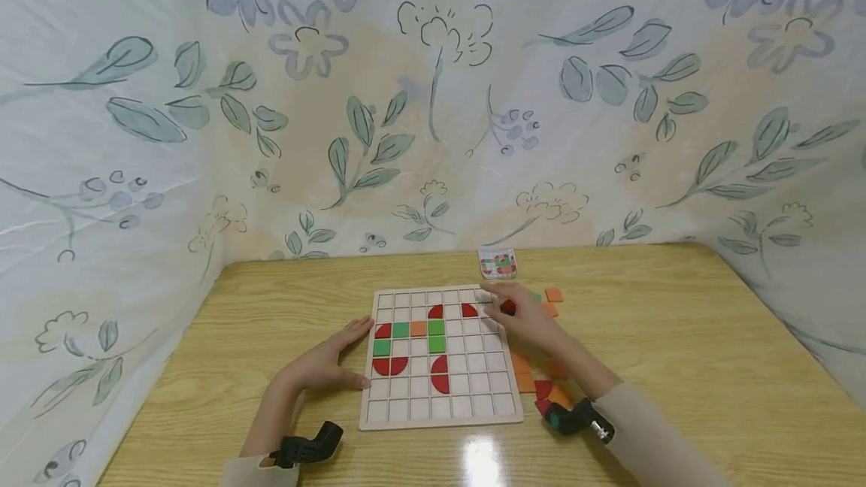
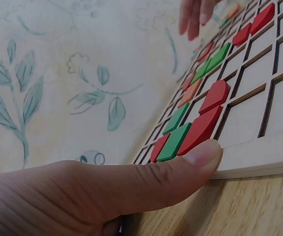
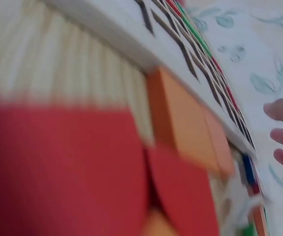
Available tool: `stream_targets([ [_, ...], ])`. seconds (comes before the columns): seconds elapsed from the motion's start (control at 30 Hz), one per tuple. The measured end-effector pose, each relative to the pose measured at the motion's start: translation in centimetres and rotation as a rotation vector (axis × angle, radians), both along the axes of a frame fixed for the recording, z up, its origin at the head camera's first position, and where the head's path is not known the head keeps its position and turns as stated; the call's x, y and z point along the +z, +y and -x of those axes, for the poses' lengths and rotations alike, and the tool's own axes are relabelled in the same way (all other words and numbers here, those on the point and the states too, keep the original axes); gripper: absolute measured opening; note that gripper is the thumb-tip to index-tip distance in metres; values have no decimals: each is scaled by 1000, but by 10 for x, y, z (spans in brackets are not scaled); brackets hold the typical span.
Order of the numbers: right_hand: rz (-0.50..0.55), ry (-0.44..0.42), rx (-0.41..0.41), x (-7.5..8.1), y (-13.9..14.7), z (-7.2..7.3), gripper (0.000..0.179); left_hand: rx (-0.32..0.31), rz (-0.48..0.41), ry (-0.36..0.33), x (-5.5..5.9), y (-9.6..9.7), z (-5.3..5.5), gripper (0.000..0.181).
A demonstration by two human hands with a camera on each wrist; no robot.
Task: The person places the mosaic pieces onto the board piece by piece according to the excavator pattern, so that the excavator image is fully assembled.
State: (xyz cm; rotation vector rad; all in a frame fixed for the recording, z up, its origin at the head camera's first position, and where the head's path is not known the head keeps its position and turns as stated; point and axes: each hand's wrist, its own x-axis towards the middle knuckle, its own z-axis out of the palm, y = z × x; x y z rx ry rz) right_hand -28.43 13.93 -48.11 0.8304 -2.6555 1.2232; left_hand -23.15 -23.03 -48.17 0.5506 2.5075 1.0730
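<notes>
A pale wooden grid board point(image 1: 473, 406) lies on the table. My left hand point(image 1: 323, 364) rests at the board's left edge, fingers and thumb spread along it; in the left wrist view the thumb point(image 2: 156, 184) touches the edge beside a red piece point(image 2: 200, 130). Red rounded pieces point(image 1: 441, 383), green squares point(image 1: 437, 344) and an orange square point(image 1: 419, 328) sit in the board's cells. Over the upper right edge is my right hand point(image 1: 531, 319), fingers apart, with nothing seen held. A red piece point(image 1: 507, 307) shows beneath it.
Loose orange pieces point(image 1: 524, 382) and red ones point(image 1: 543, 389) lie along the board's right side, partly under the right forearm. Another orange square point(image 1: 554, 294) lies farther back. A small pattern card point(image 1: 498, 264) is behind the board. Floral cloth point(image 1: 433, 171) hangs around the table.
</notes>
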Motion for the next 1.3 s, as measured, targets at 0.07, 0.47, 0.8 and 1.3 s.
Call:
stream_targets([
  [0.07, 8, 10, -65, 1, 10, 1, 43, 0, 2, 5, 1, 0, 0, 98],
  [0.47, 28, -119, -297, -7, 72, -9, 41, 2, 9, 11, 4, -2, 2, 98],
  [0.8, 102, -210, -300, -9, 95, 0, 37, -2, 4, 14, 1, -5, 2, 97],
  [1.3, 19, -188, -282, -17, 107, 13, 26, -9, 0, 5, 0, -1, -1, 98],
])
